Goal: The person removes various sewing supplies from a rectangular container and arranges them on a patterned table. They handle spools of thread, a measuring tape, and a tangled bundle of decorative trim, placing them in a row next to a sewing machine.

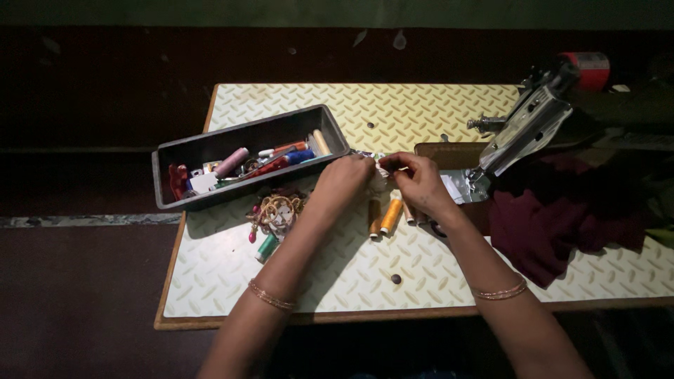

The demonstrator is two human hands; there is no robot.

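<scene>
Left hand (342,181) and right hand (420,184), fingers pinched together on a small pale item (381,168), kind unclear, above the table (351,274). Spools (385,217) at 6 o'clock beneath; tray (239,140) at 9; sewing machine (526,130) at 2; maroon cloth (562,217) at 4.

A: How are the arms sitting here?

B: Both forearms come up from the bottom edge and angle in toward each other, a thin bangle on each wrist. The left hand (344,179) is knuckles-up, fingers curled down and in. The right hand (419,181) sits just beside it, fingertips pinched toward the left one.

A: Touching?

B: Fingertips meet or nearly; too dim to say.
</scene>
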